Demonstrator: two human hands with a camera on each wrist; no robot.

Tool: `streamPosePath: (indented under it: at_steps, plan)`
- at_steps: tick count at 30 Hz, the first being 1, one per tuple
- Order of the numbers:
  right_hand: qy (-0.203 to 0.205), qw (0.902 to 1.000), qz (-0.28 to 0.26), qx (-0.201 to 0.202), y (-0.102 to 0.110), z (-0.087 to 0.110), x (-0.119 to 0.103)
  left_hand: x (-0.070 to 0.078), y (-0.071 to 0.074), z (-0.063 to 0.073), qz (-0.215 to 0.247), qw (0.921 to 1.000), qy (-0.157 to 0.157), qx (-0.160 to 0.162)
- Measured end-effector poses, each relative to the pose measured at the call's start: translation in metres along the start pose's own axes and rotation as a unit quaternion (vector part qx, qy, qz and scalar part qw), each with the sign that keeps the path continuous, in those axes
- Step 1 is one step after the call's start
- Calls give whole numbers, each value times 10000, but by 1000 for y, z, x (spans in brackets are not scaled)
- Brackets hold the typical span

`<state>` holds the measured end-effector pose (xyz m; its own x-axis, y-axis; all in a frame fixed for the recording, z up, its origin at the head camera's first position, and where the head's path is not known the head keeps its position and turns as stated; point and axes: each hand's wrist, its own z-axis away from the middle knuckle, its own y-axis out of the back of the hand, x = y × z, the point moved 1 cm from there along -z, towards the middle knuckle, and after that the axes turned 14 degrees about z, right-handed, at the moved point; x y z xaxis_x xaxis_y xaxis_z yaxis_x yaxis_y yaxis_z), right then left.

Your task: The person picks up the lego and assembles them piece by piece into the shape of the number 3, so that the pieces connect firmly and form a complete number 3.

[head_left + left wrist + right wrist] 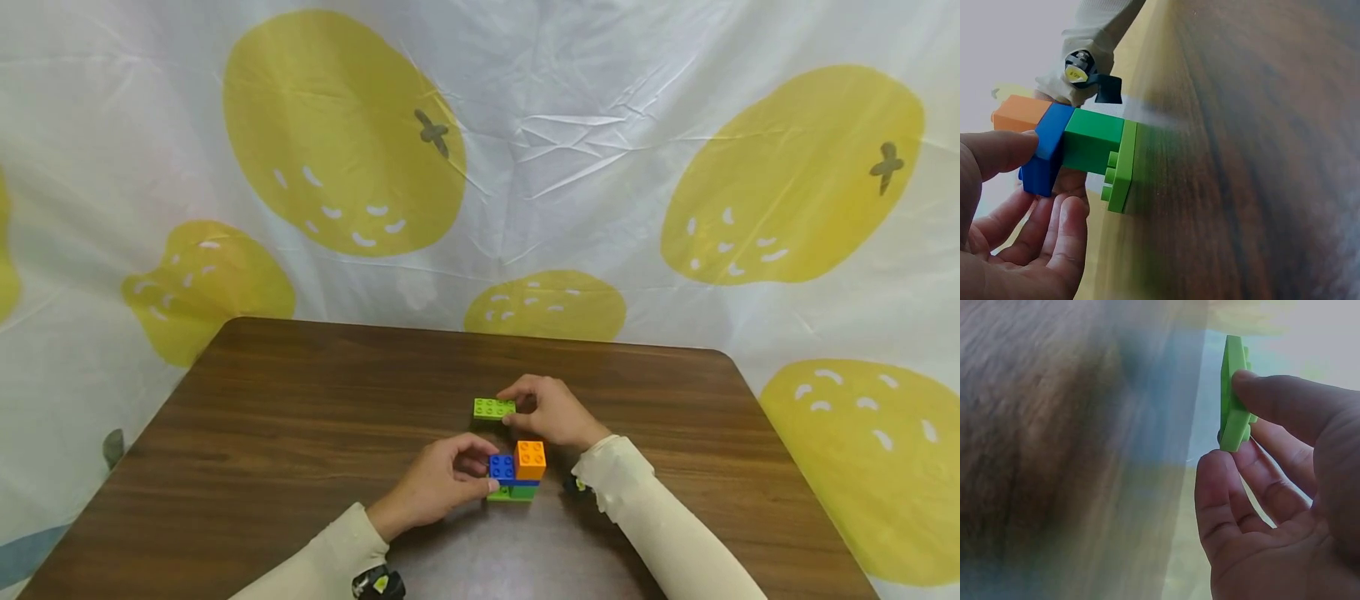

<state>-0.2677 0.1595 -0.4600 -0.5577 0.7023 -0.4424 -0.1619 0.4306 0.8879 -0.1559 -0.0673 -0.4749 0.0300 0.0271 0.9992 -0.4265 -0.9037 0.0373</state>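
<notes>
My left hand [435, 482] pinches a flat blue brick [502, 467] between thumb and fingers. That blue brick is part of a small stack: an orange block [530, 458] sits on its right end, a taller green block [1093, 139] is beneath it, and a thin lime-green brick [1124, 170] with bare studs forms the bottom. Further back, my right hand [553, 412] holds a separate thin lime-green brick [1233, 412] by its right end. In the right wrist view this brick is off the table, its hollow underside partly showing.
Both hands work over a dark brown wooden table [315, 392] with rounded far corners. Behind it hangs a white curtain [570, 167] printed with large yellow fruits. A dark wrist-worn device [378, 582] is on the left wrist.
</notes>
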Motion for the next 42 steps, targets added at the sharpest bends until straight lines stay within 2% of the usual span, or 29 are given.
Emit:
streamPosePath:
  at_steps: [18,30,42]
  plan:
    - [222,9997,-27,91,13,10,-11,4,-1,3,-37,10000,50,31]
    - [231,9994,-48,262,21,17,-12,1,0,2,-86,9999,-46,41]
    - [127,9990,-318,286,28,26,-16,4,1,3,-18,10000,50,34]
